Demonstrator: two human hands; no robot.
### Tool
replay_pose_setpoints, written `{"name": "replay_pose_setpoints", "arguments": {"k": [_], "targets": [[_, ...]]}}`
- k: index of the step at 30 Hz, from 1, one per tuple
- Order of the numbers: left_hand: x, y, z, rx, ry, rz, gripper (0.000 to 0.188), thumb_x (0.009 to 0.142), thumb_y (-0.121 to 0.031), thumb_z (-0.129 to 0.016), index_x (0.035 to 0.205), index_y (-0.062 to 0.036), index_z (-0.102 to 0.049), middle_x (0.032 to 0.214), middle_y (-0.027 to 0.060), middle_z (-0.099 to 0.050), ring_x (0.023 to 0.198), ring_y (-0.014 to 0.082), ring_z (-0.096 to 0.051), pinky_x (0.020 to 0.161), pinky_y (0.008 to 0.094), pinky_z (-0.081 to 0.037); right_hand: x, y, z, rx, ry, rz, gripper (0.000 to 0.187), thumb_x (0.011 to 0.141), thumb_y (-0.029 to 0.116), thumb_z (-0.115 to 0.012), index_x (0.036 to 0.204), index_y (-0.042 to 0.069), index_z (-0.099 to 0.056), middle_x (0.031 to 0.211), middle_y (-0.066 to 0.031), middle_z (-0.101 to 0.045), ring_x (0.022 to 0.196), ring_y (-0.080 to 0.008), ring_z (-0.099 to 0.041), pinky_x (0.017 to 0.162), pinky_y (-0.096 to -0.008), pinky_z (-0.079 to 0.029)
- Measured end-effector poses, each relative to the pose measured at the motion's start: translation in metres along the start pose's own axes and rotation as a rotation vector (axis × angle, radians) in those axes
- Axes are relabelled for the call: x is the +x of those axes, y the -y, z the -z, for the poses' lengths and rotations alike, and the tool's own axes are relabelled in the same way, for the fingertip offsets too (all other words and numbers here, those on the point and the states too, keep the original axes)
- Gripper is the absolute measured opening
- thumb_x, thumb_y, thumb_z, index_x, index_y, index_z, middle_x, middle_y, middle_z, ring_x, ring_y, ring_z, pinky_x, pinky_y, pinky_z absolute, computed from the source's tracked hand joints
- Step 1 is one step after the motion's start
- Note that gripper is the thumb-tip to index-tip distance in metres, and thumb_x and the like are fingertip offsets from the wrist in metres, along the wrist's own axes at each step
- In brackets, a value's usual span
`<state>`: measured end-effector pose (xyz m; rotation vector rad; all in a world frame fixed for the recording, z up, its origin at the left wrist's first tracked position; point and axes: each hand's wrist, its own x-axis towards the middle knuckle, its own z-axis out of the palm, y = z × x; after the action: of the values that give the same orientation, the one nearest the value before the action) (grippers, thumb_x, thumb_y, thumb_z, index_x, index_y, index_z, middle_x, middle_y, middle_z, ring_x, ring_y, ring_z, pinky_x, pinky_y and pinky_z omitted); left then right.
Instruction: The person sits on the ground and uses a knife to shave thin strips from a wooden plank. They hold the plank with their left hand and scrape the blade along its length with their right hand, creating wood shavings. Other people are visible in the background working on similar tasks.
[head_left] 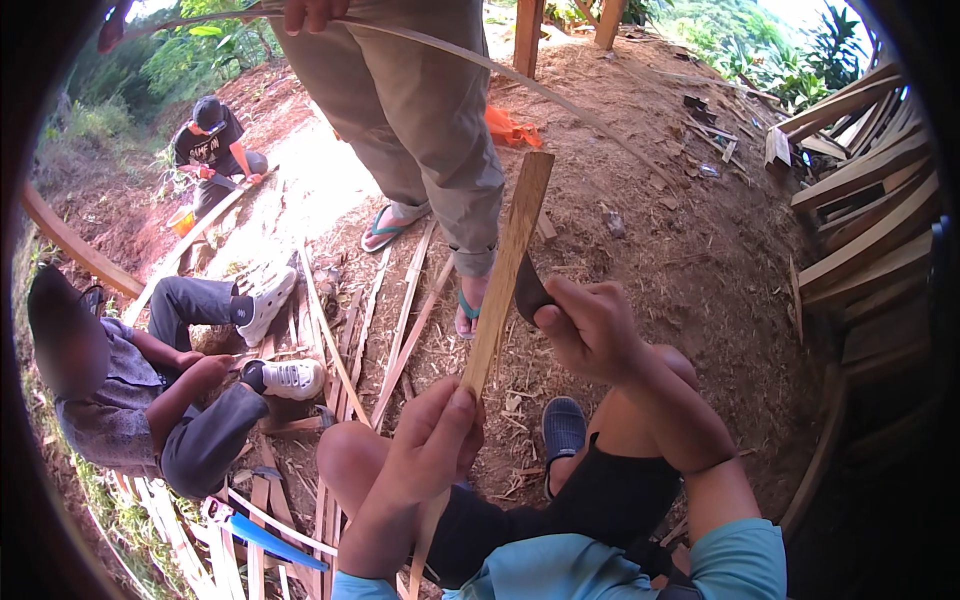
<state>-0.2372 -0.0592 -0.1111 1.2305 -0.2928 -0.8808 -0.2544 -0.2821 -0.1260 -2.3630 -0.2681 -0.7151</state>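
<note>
My left hand [437,437] is closed around a flat strip of light wood [512,255]. The strip slants up and away from me, and its lower end runs down past my wrist between my knees. To its right, my right hand [597,330] is closed on a knife [529,288], of which only a short dark part shows. That dark part lies against or just behind the strip's right edge. I cannot tell whether it cuts into the wood, and the rest of the knife is hidden by the strip and my fingers.
A standing person [420,110] in front holds a long, bent thin strip [560,100]. At left sits another person [130,400]; a third [212,150] crouches farther off. Wooden strips [405,310] and a blue handsaw [262,535] lie at left. Lumber [870,230] is stacked at right.
</note>
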Motion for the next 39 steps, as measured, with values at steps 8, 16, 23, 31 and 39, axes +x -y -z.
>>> {"name": "replay_pose_setpoints", "arguments": {"k": [8, 16, 23, 31, 39], "targets": [[-0.003, 0.002, -0.002, 0.112, -0.008, -0.022, 0.025, 0.098, -0.022, -0.037, 0.081, -0.0046, -0.044, 0.054, -0.0028, -0.040, 0.040, 0.0045, -0.037, 0.036, 0.0199, -0.027, -0.002, 0.001, 0.001, -0.012, 0.054, 0.044, 0.023, 0.085, 0.025, -0.059, 0.096, 0.005, -0.058, 0.047, -0.0082, -0.046, 0.040, -0.0261, -0.053, 0.038, -0.0361, -0.038], [-0.002, 0.005, -0.006, 0.209, -0.061, -0.096, 0.027, 0.097, -0.022, -0.035, 0.079, -0.0050, -0.044, 0.050, -0.0010, -0.040, 0.037, 0.0054, -0.037, 0.034, 0.0188, -0.028, 0.001, -0.001, 0.002, -0.068, 0.011, 0.124, 0.022, 0.086, 0.025, -0.059, 0.079, 0.006, -0.048, 0.046, -0.0075, -0.039, 0.037, -0.0264, -0.046, 0.036, -0.0359, -0.033], [-0.001, 0.005, -0.005, 0.330, -0.102, -0.090, 0.026, 0.097, -0.021, -0.037, 0.078, -0.0053, -0.044, 0.050, -0.0012, -0.040, 0.037, 0.0049, -0.036, 0.035, 0.0190, -0.027, -0.003, -0.015, 0.004, -0.014, 0.122, 0.091, 0.030, 0.088, 0.029, -0.056, 0.070, 0.008, -0.045, 0.044, -0.0056, -0.036, 0.036, -0.0245, -0.044, 0.036, -0.0348, -0.034], [0.012, 0.011, -0.002, 0.207, -0.161, -0.076, 0.022, 0.097, -0.020, -0.041, 0.088, -0.0021, -0.051, 0.053, -0.0022, -0.045, 0.043, 0.0032, -0.041, 0.040, 0.0194, -0.031, 0.001, 0.012, -0.008, 0.896, 0.051, -0.362, 0.031, 0.091, 0.033, -0.054, 0.086, 0.003, -0.054, 0.063, 0.0005, -0.052, 0.056, -0.0054, -0.051, 0.050, -0.0231, -0.040], [0.020, 0.015, -0.001, 0.271, -0.168, -0.063, 0.027, 0.098, -0.023, -0.039, 0.103, -0.0014, -0.055, 0.057, -0.0030, -0.046, 0.047, 0.0033, -0.043, 0.043, 0.0185, -0.033, 0.005, 0.017, -0.015, 0.870, 0.194, -0.620, 0.021, 0.086, 0.021, -0.063, 0.083, 0.002, -0.056, 0.069, 0.0004, -0.057, 0.061, -0.0031, -0.051, 0.053, -0.0204, -0.041]]}}
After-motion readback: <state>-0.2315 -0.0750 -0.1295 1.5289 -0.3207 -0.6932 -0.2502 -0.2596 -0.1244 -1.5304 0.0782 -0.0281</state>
